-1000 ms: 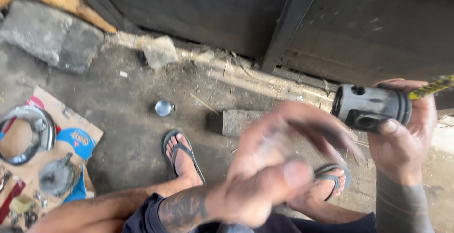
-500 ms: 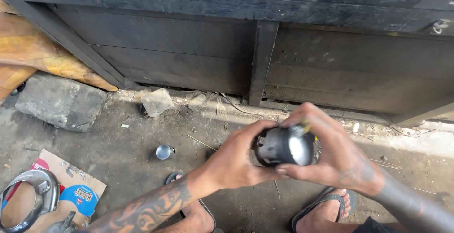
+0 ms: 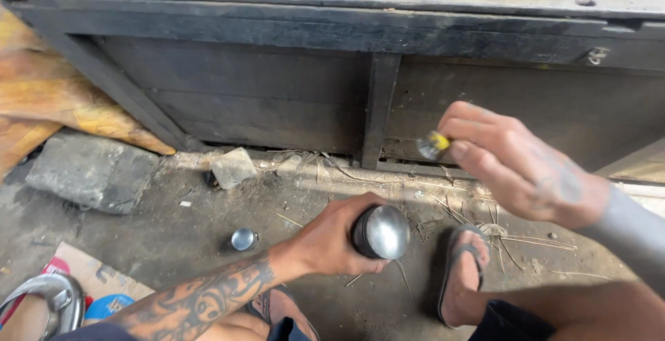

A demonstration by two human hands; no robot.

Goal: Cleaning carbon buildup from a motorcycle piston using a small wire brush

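My left hand [image 3: 331, 242] grips a dark metal piston [image 3: 380, 232], its shiny round crown facing me, low over the dirty concrete floor. My right hand [image 3: 509, 161] is raised to the right of it, closed around a small yellow-handled tool [image 3: 434, 145] whose tip pokes out to the left. The two hands are apart. Both forearms are tattooed. My sandalled feet [image 3: 463, 272] rest on the floor below.
A dark wooden bench [image 3: 332, 57] stands ahead, with a ring and a phone on top. A small shiny metal cap [image 3: 243, 238] lies on the floor, a grey stone block [image 3: 90, 169] at left, cardboard [image 3: 76, 272] with a chrome ring [image 3: 48, 298] at lower left.
The hands were together on the piston half a second ago; now my left hand alone holds it lower, and my right hand has lifted away to the right with the yellow tool.
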